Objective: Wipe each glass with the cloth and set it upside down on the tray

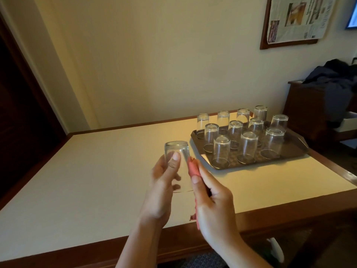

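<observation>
Left hand gripping inverted glass; right hand clutching cloth beside it. Risk: smooth glass slipping, striking packed tray ahead-right.

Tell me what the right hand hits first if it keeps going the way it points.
Likely the glass held in the left hand: the right hand, gripping the cloth, points up-left at it. Depth is unclear.

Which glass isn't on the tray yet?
The glass gripped in the left hand, held upside down above the table. All the other glasses stand upside down on the brown tray.
</observation>
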Demonstrator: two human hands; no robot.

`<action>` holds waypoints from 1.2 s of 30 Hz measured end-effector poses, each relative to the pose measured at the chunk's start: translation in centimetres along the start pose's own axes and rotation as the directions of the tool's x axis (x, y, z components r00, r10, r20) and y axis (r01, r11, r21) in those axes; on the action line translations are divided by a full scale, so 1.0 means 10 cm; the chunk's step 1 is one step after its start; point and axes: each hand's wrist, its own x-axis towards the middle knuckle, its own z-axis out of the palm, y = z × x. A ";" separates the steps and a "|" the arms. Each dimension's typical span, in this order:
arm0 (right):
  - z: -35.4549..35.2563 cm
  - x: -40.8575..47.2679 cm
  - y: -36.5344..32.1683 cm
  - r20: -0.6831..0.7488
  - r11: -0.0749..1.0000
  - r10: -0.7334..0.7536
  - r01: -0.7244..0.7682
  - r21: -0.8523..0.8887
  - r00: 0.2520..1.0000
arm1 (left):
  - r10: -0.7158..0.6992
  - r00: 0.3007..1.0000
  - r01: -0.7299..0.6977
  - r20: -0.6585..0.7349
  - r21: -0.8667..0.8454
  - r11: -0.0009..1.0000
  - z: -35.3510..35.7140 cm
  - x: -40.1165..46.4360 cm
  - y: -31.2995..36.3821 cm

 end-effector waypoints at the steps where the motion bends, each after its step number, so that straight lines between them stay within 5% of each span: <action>1: -0.01 0.03 0.01 -0.010 1.000 0.020 -0.020 0.013 1.000 | -0.055 0.998 0.057 0.035 -0.042 0.997 0.00 -0.01 0.00; 5: -0.13 0.26 0.00 -0.087 0.993 0.109 -0.105 0.051 0.990 | -0.099 0.979 0.106 0.179 -0.029 0.994 -0.02 -0.04 -0.01; 10: 0.04 -0.06 -0.04 -0.021 1.000 -0.016 0.016 -0.014 1.000 | 0.008 1.000 -0.008 -0.004 -0.020 1.000 -0.01 -0.01 0.00; 15: -0.11 0.24 -0.05 -0.101 0.997 0.079 -0.077 0.025 0.992 | -0.077 0.981 0.088 0.178 -0.050 0.995 0.02 -0.07 0.00; 21: 0.02 -0.06 0.00 -0.043 0.999 -0.024 0.022 -0.049 0.999 | 0.043 0.999 -0.044 0.023 0.034 0.998 0.01 -0.01 0.02; 27: -0.16 0.31 -0.03 -0.118 0.999 0.046 -0.048 -0.019 0.992 | -0.043 0.979 0.044 0.197 -0.001 0.999 0.03 -0.04 0.02; 32: -0.01 -0.01 0.00 -0.061 0.997 -0.056 0.053 -0.050 0.997 | 0.041 0.999 -0.042 0.028 0.041 0.998 0.07 -0.01 0.04; 36: -0.13 0.25 0.05 -0.102 0.999 0.046 -0.046 0.005 0.994 | -0.112 0.984 0.117 0.142 -0.032 0.993 0.10 -0.07 -0.01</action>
